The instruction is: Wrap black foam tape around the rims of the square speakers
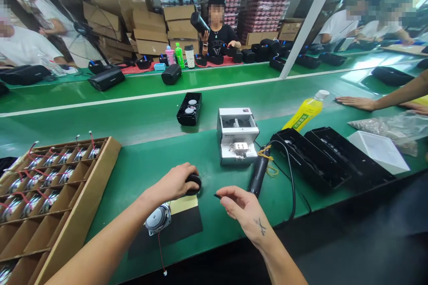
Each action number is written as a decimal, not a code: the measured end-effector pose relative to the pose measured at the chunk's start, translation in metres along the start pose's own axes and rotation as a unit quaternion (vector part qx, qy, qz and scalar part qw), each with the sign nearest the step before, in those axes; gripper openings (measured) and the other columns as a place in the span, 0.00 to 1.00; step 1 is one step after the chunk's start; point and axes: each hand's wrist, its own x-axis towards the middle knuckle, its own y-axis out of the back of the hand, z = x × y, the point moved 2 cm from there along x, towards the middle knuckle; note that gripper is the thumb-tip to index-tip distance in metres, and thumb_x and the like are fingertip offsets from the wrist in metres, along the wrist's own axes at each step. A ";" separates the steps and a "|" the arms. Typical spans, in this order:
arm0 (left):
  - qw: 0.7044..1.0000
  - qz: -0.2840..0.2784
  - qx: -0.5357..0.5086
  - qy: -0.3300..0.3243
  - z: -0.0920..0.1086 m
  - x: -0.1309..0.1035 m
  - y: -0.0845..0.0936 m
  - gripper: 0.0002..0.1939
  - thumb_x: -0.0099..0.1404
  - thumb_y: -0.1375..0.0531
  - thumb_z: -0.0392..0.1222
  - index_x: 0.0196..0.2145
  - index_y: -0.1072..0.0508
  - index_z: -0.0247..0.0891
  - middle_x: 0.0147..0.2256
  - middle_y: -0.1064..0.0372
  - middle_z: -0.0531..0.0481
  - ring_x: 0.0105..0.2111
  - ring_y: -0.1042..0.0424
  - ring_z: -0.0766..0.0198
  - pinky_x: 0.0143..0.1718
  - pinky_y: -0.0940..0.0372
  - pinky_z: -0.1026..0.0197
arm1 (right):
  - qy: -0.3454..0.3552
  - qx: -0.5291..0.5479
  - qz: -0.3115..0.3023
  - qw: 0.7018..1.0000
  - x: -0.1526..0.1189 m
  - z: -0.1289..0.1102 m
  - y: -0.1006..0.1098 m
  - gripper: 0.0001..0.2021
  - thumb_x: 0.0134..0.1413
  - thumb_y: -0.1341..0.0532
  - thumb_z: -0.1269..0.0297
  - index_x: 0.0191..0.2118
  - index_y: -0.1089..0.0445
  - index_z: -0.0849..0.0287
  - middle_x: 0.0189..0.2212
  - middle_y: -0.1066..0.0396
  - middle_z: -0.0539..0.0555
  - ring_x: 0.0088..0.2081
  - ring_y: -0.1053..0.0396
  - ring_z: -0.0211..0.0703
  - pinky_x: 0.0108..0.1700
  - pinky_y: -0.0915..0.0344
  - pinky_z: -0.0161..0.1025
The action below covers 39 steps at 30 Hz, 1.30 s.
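The round black roll-like object (pixel 193 184) is in the head view just below the middle of the frame, slightly left of centre, in the person's left hand (pixel 180 180), whose thumb and fingers are closed around its side. The right hand (pixel 239 205), right of centre in the lower half, has its thumb and fingertips pinched together on a small, thin black piece (pixel 217 196); the 2 hands are apart.

Below the left hand, a pale yellow strip (pixel 184 204) lies along the upper part of a flat black sheet (pixel 187 223). Beside it, at lower centre-left, a round silver speaker driver (pixel 157 219) rests partly on the sheet, its thin dark-red wire trailing down to a white plug (pixel 165 272).

At lower left stands a brown cardboard tray with dividers (pixel 112 148), some compartments holding similar drivers with red wires. Near the centre is a silver metal box-shaped device (pixel 238 136), with a black cylindrical tool (pixel 258 176) just below and right. Farther right lie 2 long open black casings (pixel 309 158), near a bottle of yellow liquid (pixel 305 112). Above centre-left, an open black box (pixel 183 118) contains 2 silver drivers. At right, a co-worker's hand (pixel 357 103) rests flat on the green tabletop (pixel 214 236).
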 end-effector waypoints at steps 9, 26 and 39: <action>0.964 0.024 -0.254 0.072 0.039 -0.079 -0.014 0.13 0.64 0.37 0.48 0.46 0.23 0.43 0.42 0.22 0.53 0.43 0.25 0.59 0.48 0.33 0.60 | 0.055 -0.114 -0.058 0.990 0.004 -0.039 -0.035 0.11 0.63 0.35 0.56 0.40 0.23 0.59 0.34 0.29 0.51 0.33 0.34 0.36 0.33 0.39 0.31; 0.971 -0.041 -0.227 0.057 0.048 -0.110 -0.006 0.12 0.70 0.46 0.43 0.38 0.23 0.40 0.30 0.31 0.56 0.30 0.38 0.66 0.29 0.45 0.66 | 0.115 -0.329 -0.105 0.931 0.001 -0.048 -0.060 0.06 0.62 0.38 0.70 0.33 0.26 0.58 0.30 0.28 0.46 0.31 0.33 0.34 0.32 0.40 0.33; 0.974 -0.033 -0.221 0.049 0.053 -0.110 -0.006 0.12 0.71 0.47 0.41 0.34 0.25 0.40 0.28 0.34 0.58 0.29 0.39 0.68 0.30 0.46 0.65 | 0.098 -0.338 -0.109 0.930 0.005 -0.048 -0.061 0.06 0.60 0.38 0.70 0.31 0.27 0.58 0.28 0.28 0.45 0.29 0.32 0.34 0.32 0.40 0.32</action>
